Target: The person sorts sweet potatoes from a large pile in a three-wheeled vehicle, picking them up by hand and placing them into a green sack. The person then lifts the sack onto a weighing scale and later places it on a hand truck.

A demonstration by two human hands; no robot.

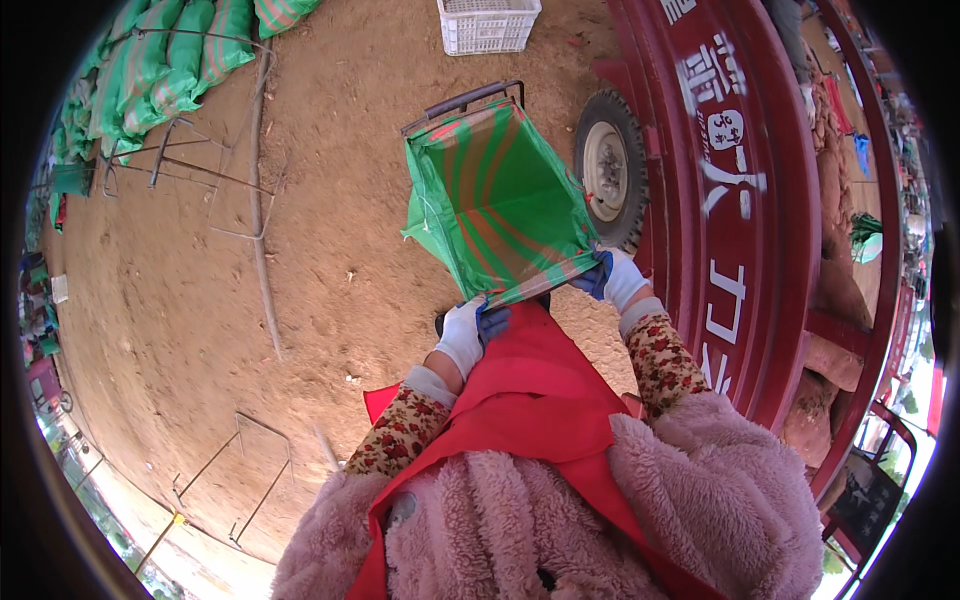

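Observation:
A green woven sack (515,185) with orange-brown stripes hangs with its mouth spread wide in front of me. Its far rim is hooked over a dark metal frame (462,103). My left hand (468,330), in a white glove with blue-grey fingertips, grips the near left corner of the rim. At the near right corner, my right hand (610,277) pinches the rim in a white and blue glove. Only part of the fingers shows on each hand. Looking into the sack, I see its striped inner walls and no contents.
A maroon truck (720,200) with a wheel (608,170) stands close on my right. Filled green sacks (165,60) are stacked at the far left. A white crate (488,25) sits ahead. Thin metal frames (240,440) and a long pole (262,200) are on the dirt at left.

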